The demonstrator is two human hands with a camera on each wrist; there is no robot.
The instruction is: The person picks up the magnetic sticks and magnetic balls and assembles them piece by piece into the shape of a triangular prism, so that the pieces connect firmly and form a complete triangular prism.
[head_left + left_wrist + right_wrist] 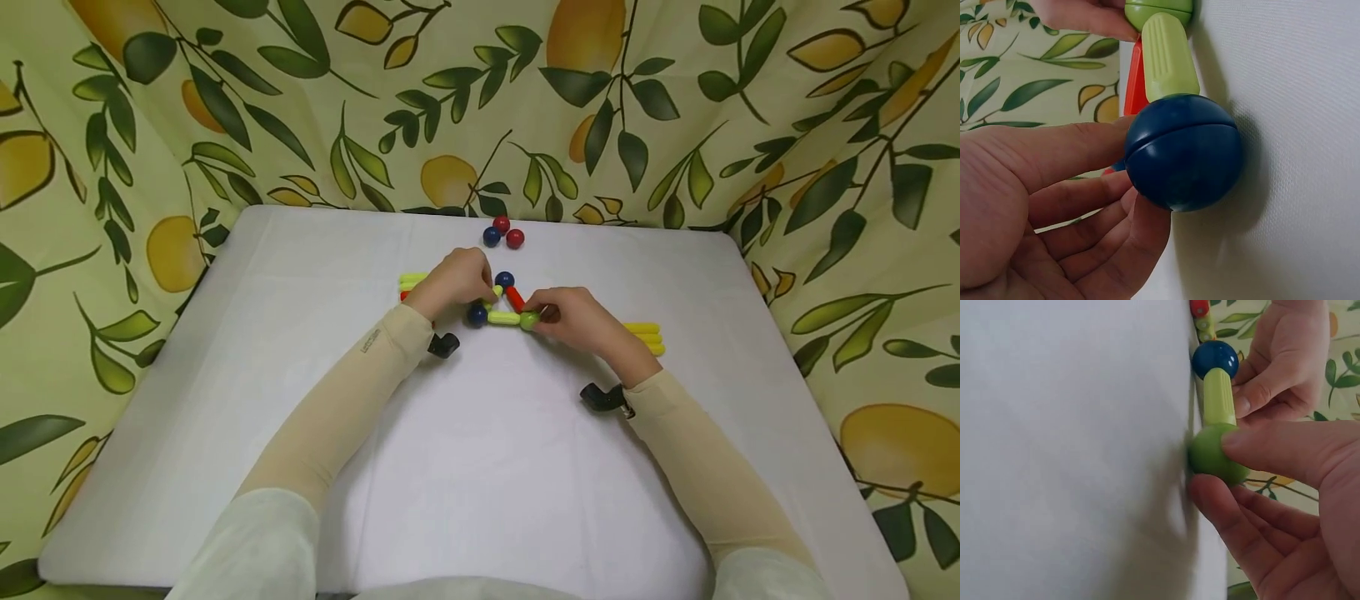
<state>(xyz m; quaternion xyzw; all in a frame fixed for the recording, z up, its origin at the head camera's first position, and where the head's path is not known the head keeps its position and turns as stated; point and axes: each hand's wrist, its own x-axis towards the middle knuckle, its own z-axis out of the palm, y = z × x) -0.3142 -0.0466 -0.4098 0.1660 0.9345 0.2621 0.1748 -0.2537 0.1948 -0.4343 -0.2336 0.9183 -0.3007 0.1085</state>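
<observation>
A triangle of rods and balls lies on the white table [480, 467]. My right hand [577, 321] pinches its green ball [1213, 453] between thumb and fingertips. From that ball a light green rod [504, 317] runs to the near blue ball [1185, 153], and a red rod [515, 299] runs to the far blue ball [505, 280]. My left hand [457, 279] is at the left side, beside the near blue ball, and pinches another light green rod [497, 292] between the two blue balls. Its fingertips are partly hidden behind the ball in the left wrist view.
Two red balls [515, 238] and a blue ball [491, 237] sit near the table's back edge. Yellow rods [643, 338] lie beyond the right hand. More light green rods [412, 279] and a red piece [406, 295] lie left of the left hand. A patterned curtain [450, 108] surrounds the table.
</observation>
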